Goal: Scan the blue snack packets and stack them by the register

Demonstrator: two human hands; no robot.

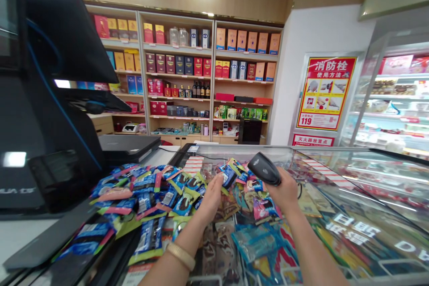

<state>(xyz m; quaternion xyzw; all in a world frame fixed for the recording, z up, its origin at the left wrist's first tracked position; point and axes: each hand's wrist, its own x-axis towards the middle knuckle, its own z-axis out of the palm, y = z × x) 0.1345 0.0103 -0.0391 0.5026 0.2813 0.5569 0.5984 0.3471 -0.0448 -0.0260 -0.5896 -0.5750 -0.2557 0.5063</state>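
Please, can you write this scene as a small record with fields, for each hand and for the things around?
left hand: touches a blue snack packet; gold bracelet on wrist
right hand: holds a black barcode scanner
beside hands: pile of blue snack packets
right side: glass-top freezer
background: shelves with boxes and bottles; red and yellow poster

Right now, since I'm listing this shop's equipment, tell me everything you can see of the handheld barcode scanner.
The handheld barcode scanner is black, glossy-looking plastic with a rounded head, tilted so the head points up and left. Its grip sits in the person's right hand, above foil snack packets. A thin dark cable may run from it, but that is hard to tell.
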